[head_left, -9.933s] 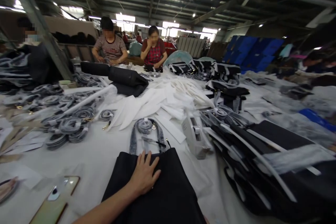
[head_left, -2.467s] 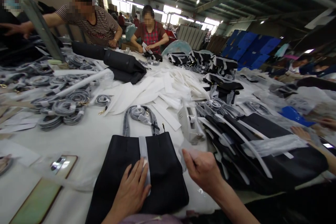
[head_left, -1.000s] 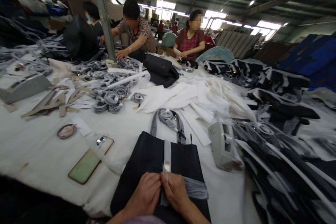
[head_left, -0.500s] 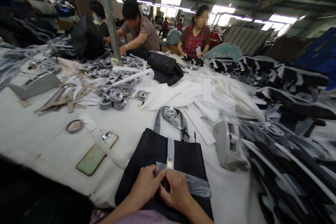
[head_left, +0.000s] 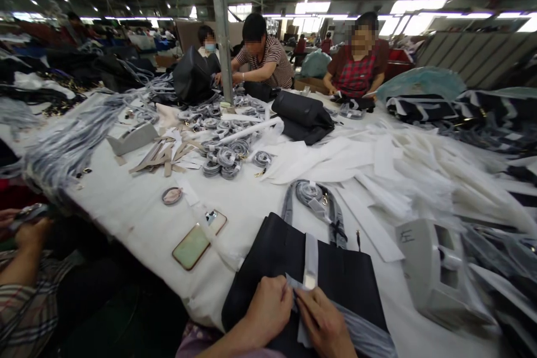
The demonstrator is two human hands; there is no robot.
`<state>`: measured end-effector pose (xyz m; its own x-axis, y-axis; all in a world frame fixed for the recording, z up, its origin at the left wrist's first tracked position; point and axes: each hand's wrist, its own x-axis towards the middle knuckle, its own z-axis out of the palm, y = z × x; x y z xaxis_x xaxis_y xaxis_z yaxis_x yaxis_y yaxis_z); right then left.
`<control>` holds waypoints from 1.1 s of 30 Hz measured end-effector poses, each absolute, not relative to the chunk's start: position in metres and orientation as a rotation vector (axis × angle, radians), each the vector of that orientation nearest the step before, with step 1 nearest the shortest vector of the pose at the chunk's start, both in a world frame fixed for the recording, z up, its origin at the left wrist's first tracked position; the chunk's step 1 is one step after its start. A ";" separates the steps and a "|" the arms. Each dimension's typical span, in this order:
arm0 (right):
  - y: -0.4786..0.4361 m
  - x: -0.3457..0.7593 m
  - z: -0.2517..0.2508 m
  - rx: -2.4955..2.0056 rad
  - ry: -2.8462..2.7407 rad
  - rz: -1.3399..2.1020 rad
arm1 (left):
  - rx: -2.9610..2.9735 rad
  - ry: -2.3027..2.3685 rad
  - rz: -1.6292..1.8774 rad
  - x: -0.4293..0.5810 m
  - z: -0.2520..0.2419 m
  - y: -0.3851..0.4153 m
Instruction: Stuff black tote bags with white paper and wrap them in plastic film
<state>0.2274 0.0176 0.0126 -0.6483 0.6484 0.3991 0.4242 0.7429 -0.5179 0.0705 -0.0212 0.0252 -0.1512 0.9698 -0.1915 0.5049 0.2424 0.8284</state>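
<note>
A black bag (head_left: 335, 274) lies flat on the white table (head_left: 138, 212) in front of me, its wrapped grey handles (head_left: 314, 198) pointing away. A pale strip (head_left: 311, 254) runs down the bag's middle. My left hand (head_left: 268, 310) and my right hand (head_left: 325, 324) meet at the strip's near end, fingers pinched on it and on a clear film band (head_left: 361, 333) that crosses the bag.
A phone (head_left: 198, 239) lies left of the bag, a grey tape dispenser (head_left: 440, 268) right of it. Coiled wrapped straps (head_left: 222, 156) and white paper sheets (head_left: 377, 162) cover the table. A person's hand (head_left: 29, 229) is at the left; other people work across the table.
My view has swung left, showing a neighbour at the left. Both hands stay pinched together on the strip and film at the bag's near part.
</note>
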 end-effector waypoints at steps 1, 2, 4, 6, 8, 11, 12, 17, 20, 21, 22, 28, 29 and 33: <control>0.017 0.228 0.011 -0.815 -2.391 0.511 | 1.362 1.768 0.802 0.071 0.026 -0.022; 0.017 0.228 0.010 -0.821 -2.407 0.502 | 1.363 1.761 0.817 0.069 0.028 -0.023; 0.016 0.227 0.008 -0.835 -2.418 0.486 | 1.367 1.755 0.852 0.059 0.032 -0.029; 0.015 0.227 0.008 -0.862 -2.417 0.470 | 1.305 1.825 0.944 0.037 0.034 -0.039; 0.014 0.226 0.009 -0.893 -2.425 0.447 | 1.022 1.914 1.162 0.005 0.032 -0.052; 0.013 0.225 0.008 -0.912 -2.439 0.400 | 0.456 1.803 1.429 -0.035 0.022 -0.069; 0.013 0.225 0.008 -0.911 -2.444 0.387 | 0.368 1.734 1.442 -0.043 0.019 -0.071; 0.013 0.226 0.006 -0.900 -2.452 0.361 | 0.250 1.339 1.444 -0.036 0.016 -0.061; 0.013 0.226 0.006 -0.906 -2.449 0.358 | 0.190 1.228 1.467 -0.030 0.016 -0.050; 0.013 0.226 0.006 -0.908 -2.448 0.352 | 0.183 1.247 1.462 -0.030 0.015 -0.049; 0.013 0.226 0.006 -0.907 -2.446 0.342 | 0.169 1.271 1.460 -0.031 0.013 -0.048; 0.012 0.226 0.009 -0.907 -2.435 0.335 | 0.098 1.475 1.616 -0.033 0.000 -0.042; 0.011 0.225 0.009 -0.908 -2.432 0.344 | 0.091 1.484 1.657 -0.030 0.000 -0.039; 0.011 0.225 0.010 -0.907 -2.425 0.364 | 0.045 1.383 1.726 -0.024 0.002 -0.030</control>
<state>0.2251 0.0108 0.0098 -0.6399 0.6701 0.3761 0.5301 0.7393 -0.4152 -0.0241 -0.0303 0.0024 -0.5972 0.6457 -0.4758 -0.6051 0.0267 0.7957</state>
